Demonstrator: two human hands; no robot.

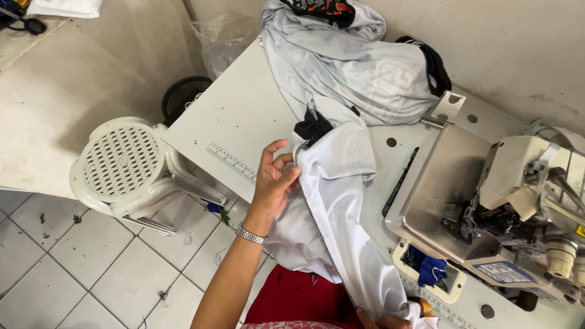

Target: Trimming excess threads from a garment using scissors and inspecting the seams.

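Observation:
My left hand [275, 181] pinches the seamed edge of a white garment [341, 213] near the table's front edge; a metal watch sits on that wrist. The white garment runs diagonally from a black collar piece [312, 127] down toward my lap. My right hand [381, 320] shows only as fingertips at the bottom edge, gripping the lower end of the same garment. A pile of grey garments [347, 67] lies at the back of the sewing table [237, 116].
An overlock sewing machine [524, 201] with a metal plate stands at the right. A white plastic stool [125, 164] and a black round basket [183, 94] stand on the tiled floor at the left. A clear plastic bag [225, 36] sits behind the table. A ruler strip marks the table's edge.

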